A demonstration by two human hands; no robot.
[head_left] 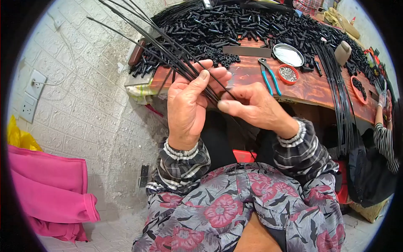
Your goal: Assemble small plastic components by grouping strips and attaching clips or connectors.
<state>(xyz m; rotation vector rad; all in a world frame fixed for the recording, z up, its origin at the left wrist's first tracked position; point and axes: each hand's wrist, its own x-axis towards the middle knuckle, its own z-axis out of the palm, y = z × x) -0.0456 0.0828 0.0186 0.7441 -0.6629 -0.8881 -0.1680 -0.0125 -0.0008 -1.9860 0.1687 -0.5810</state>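
Observation:
Several thin black rods [161, 47] slant up to the left in front of me, in a loose bundle. My left hand [184, 109] is closed around them, palm up, its thumb pressing across the bundle. Close on its right, my right hand [262, 108] pinches the lower part of the rods between thumb and fingers. One rod stands a little apart from the others at its fingertips. Below the hands, the rods' lower ends are hard to make out against dark trousers.
On the reddish wooden table [252, 69] lie a heap of black tubes [226, 25], blue-handled pliers [268, 77], a red dish of small metal pieces [288, 74] and a white dish [288, 55]. More black rods [339, 92] hang over its edge. At right, another person's striped sleeve [385, 145] shows.

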